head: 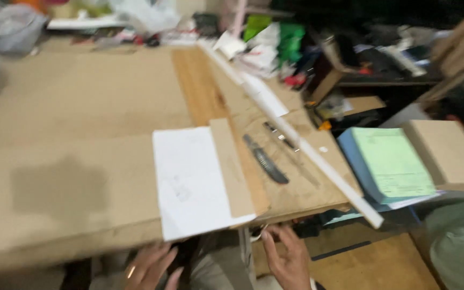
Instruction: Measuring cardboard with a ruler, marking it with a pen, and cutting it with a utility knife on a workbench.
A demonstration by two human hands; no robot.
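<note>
frame motion-blurred | left hand [151, 267] and right hand [288, 260] cut by bottom edge | grip unclear

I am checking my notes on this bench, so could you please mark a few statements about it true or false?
1. A white sheet lies on the brown board near its front edge. True.
2. The left hand holds the dark utility knife. False: the knife lies on the bench, apart from both hands.
3. A long white strip runs diagonally across the bench. True.
4. The right hand rests on the green paper pad. False: it is below the bench edge, away from the pad.
</note>
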